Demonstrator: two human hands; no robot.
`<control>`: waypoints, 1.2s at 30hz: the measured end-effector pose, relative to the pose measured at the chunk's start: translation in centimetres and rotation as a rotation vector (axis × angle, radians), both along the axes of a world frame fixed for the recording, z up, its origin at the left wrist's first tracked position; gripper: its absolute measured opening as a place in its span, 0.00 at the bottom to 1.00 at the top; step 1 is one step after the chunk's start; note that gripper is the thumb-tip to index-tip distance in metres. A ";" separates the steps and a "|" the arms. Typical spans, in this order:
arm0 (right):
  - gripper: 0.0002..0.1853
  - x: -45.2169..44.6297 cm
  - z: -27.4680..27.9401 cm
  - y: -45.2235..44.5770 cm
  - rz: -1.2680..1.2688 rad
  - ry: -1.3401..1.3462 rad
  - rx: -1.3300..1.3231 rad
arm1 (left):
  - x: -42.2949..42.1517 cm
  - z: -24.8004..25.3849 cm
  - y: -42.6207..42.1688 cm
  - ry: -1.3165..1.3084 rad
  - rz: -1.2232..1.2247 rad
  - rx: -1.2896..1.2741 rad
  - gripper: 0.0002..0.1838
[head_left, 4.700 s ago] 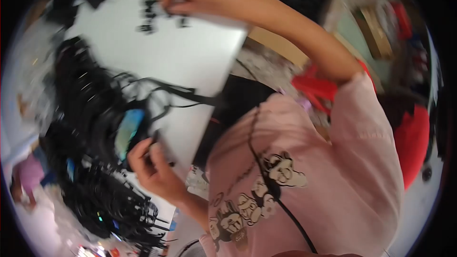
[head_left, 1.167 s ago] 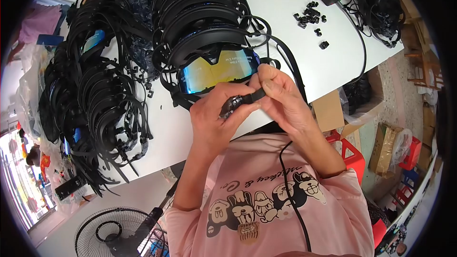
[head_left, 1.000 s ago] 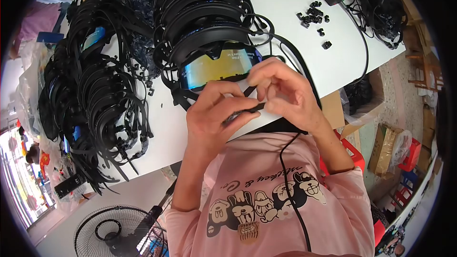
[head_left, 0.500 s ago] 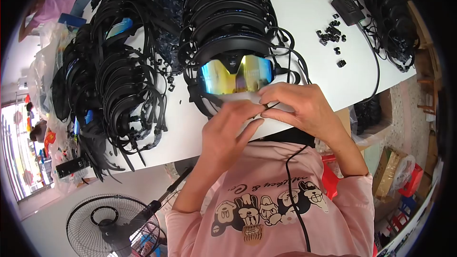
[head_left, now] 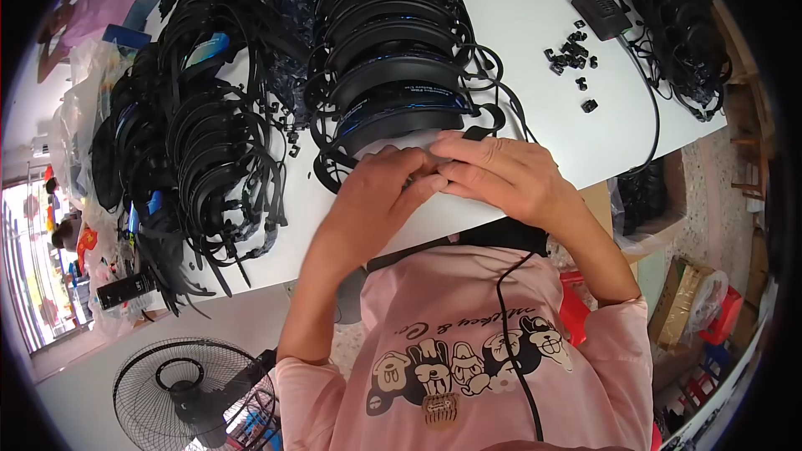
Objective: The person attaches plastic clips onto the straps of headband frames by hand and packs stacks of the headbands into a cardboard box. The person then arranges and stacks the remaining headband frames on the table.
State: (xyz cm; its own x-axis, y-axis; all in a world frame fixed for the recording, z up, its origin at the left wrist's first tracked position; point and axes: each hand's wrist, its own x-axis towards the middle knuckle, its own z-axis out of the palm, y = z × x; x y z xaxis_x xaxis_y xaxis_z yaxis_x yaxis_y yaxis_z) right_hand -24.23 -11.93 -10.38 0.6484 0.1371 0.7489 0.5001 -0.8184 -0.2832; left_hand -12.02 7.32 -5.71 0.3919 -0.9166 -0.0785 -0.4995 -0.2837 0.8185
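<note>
At the table's near edge, my left hand [head_left: 368,200] and my right hand [head_left: 505,175] meet, fingertips pinched together. A black goggle strap [head_left: 479,133] runs from the nearest pair of goggles [head_left: 397,125] under the fingers of my right hand. Whatever lies between my left fingertips is hidden. The nearest goggles have a black curved frame, turned so that their lens front is mostly out of sight. Behind them stands a long row of matching goggles [head_left: 388,38], nested close together with straps hanging at both sides.
More black goggles [head_left: 217,146] are bunched on the left of the white table [head_left: 543,129]. Small black clips [head_left: 572,54] lie scattered at the right, near a black adapter [head_left: 601,12] with a cable. A fan [head_left: 188,392] stands below left. Another person [head_left: 96,12] is at upper left.
The nearest goggles have tipped, so their coloured lens no longer faces me. Both hands have moved slightly left and up, closer together, covering the strap end seen between them before.
</note>
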 end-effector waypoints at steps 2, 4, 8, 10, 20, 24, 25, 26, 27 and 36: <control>0.11 -0.4 0.1 0.0 -0.008 -0.017 -0.045 | 0.5 0.1 0.0 0.160 -0.021 0.038 0.13; 0.11 -0.4 0.2 -0.3 -0.007 -0.027 -0.080 | 0.8 0.6 -0.1 0.448 0.018 0.113 0.13; 0.09 0.3 0.5 -0.1 -0.074 -0.037 -0.038 | 1.4 -0.4 -0.3 0.362 0.128 0.070 0.14; 0.08 -0.1 0.4 0.9 -0.175 0.078 0.067 | -0.1 -0.3 -0.6 0.002 0.241 0.004 0.15; 0.07 0.7 1.5 2.2 -0.289 0.501 0.541 | -1.8 -1.7 -0.9 -0.252 0.319 -0.149 0.15; 0.06 1.0 1.2 2.3 -0.278 0.527 0.538 | -1.9 -2.6 -1.0 -0.313 0.308 -0.139 0.12; 0.06 1.1 1.2 2.4 -0.278 0.516 0.545 | -1.9 -2.7 -1.1 -0.314 0.302 -0.135 0.11; 0.06 1.2 1.2 2.4 -0.278 0.505 0.552 | -2.0 -2.9 -1.1 -0.307 0.302 -0.160 0.11; 0.06 1.2 1.1 2.4 -0.284 0.514 0.555 | -2.1 -3.1 -1.3 -0.300 0.304 -0.185 0.11; 0.06 2.1 1.0 2.5 -0.254 0.472 0.523 | -1.5 -1.9 -0.4 -0.071 0.159 -0.112 0.13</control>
